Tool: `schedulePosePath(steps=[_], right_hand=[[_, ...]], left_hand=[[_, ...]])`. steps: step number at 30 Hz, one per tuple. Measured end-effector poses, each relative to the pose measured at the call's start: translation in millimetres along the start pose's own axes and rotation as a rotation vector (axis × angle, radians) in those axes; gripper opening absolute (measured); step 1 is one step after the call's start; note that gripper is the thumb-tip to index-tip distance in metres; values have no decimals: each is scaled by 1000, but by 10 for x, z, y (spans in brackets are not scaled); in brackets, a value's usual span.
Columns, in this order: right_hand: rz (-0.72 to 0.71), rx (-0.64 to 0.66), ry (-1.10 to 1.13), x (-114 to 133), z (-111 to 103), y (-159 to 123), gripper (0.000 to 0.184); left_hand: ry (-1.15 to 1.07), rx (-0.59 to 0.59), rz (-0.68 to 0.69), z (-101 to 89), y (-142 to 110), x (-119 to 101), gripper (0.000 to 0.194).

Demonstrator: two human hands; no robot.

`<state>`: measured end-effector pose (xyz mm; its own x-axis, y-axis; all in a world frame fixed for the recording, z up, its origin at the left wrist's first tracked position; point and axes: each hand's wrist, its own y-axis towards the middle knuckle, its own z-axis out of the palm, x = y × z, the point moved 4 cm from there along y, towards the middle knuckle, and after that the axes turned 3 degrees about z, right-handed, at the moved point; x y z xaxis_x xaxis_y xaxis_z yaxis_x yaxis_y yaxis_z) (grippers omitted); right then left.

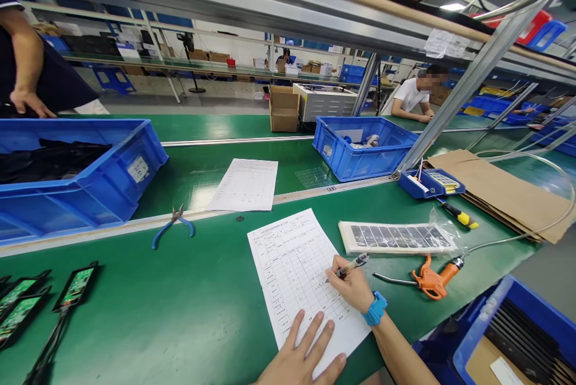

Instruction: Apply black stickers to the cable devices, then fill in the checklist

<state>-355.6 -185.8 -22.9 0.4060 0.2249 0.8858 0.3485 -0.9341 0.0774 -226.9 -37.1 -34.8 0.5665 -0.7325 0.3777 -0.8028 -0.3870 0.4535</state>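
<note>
A printed form (288, 265) with a table of handwritten entries lies on the green bench in front of me. My right hand (353, 286), with a blue band on its wrist, grips a pen (354, 265) whose tip is over the form's right-hand columns. Spread flat across the lower part of the sheet, my left hand (306, 352) has its fingers apart and holds nothing. Just beyond the right hand lies a plastic-wrapped strip of dark labels (398, 237). An orange air gun (434, 278) rests to the right of that hand.
Blue-handled pliers (173, 227) and circuit boards in black cases (76, 286) lie leftward. A second sheet (245, 185) sits farther back. Blue bins stand left (90, 187), behind (364, 154) and at lower right (468, 325). Cardboard (499, 190) lies right. Two co-workers stand or sit beyond.
</note>
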Motion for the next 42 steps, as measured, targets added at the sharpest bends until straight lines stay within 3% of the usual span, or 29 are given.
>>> schedulePosePath(steps=[21,26,30,33,36,39,42], right_hand=[[-25,-30,-6,-19,4,4,28],[-2,-34,48,-43,-14,19,32],[104,-111,133,-84,-72,35,37],[149,-212,-70,-35,-125,-48,39],[177,-270,-406,98,-118,-210,18],[330,-282,-672,184,-48,-361,20],[361,-288,-614,225,71,-423,19]], left_hand=[[-32,-44,-45,29,-63,-10,41],[-32,-47,-61,21,-55,-13,42],[-25,-35,-29,40,-67,-18,44],[9,-31,-3,82,-98,-16,47],[67,-31,16,144,-148,5,49],[123,-36,37,197,-184,38,52],[115,-89,42,198,-173,64,58]])
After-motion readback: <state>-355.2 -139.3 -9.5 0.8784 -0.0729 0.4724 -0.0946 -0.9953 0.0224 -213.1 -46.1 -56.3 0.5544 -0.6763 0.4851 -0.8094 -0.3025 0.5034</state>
